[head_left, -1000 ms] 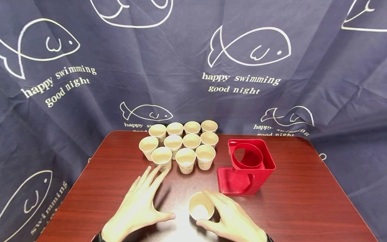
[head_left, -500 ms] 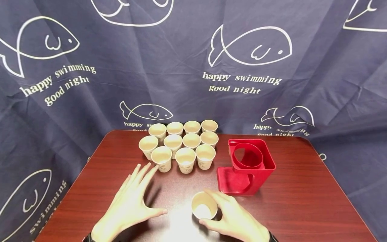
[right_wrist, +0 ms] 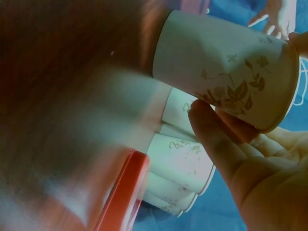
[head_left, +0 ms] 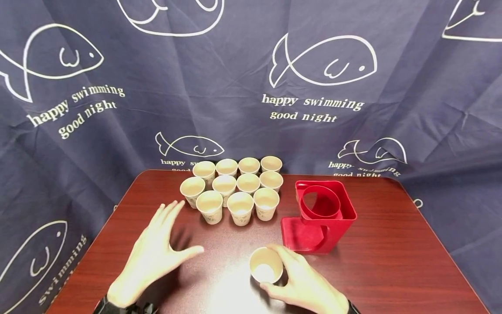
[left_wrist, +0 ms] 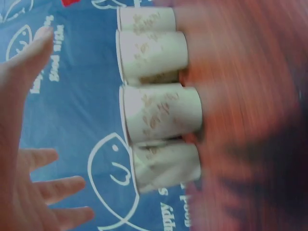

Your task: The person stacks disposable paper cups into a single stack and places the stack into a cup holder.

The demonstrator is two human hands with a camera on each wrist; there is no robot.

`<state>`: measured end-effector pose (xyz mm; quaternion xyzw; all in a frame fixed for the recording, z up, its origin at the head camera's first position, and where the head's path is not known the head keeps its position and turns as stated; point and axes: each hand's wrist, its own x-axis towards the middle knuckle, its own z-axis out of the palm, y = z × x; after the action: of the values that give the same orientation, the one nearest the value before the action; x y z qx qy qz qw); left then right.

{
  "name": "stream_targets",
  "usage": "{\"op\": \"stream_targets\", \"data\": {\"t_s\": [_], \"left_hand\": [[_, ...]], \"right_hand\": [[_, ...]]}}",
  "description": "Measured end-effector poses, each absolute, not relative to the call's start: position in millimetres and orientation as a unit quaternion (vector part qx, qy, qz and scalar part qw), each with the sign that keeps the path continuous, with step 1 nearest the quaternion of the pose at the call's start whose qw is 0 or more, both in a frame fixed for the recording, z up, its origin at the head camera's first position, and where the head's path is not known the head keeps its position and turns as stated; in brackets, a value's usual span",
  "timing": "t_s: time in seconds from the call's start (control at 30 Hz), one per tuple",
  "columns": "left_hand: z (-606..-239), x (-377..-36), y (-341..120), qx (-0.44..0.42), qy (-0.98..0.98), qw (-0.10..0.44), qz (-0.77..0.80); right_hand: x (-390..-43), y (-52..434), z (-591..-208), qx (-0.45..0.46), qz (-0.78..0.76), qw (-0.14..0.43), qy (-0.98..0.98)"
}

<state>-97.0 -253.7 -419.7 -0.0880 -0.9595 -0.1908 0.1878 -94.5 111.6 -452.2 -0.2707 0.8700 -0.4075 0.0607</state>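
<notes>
Blue fish-print curtain (head_left: 239,78), white lettering (head_left: 313,102); glossy reddish-brown wood-grain table (head_left: 392,248)

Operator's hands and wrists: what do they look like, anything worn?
The left hand and right hand look ungloved; no rings visible. Black left wristwear and black right wristwear show at the frame edge; strap or sleeve, can't tell.

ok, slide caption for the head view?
Right hand grips a paper cup near a red ring-topped stand; left hand spread; eleven more cups beyond.
</notes>
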Motion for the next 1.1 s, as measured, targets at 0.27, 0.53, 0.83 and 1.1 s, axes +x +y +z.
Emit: {"op": "stream_targets", "data": {"t_s": [0.27, 0.53, 0.83, 1.1], "left_hand": [[-416.9, -124.9, -268.0, -0.041, -0.953, 0.173, -0.246], [-418.1, -163.5, -276.5, -0.037, -0.933, 0.165, -0.318], [-421.4, -197.1, -284.0, -0.020, -0.942, 0.104, -0.318], [-435.9, -215.0, -292.0, -0.041, -0.941, 0.103, -0.319]], "right_hand": [[-95.2, 113.6, -454.8, -0.271, -0.405, 0.045, 0.872], [-95.4, 114.3, -455.4, -0.260, -0.404, 0.055, 0.875], [-95.3, 114.1, -456.4, -0.260, -0.398, 0.047, 0.879], [-94.4, 111.5, -456.1, -0.260, -0.405, 0.047, 0.875]]}}
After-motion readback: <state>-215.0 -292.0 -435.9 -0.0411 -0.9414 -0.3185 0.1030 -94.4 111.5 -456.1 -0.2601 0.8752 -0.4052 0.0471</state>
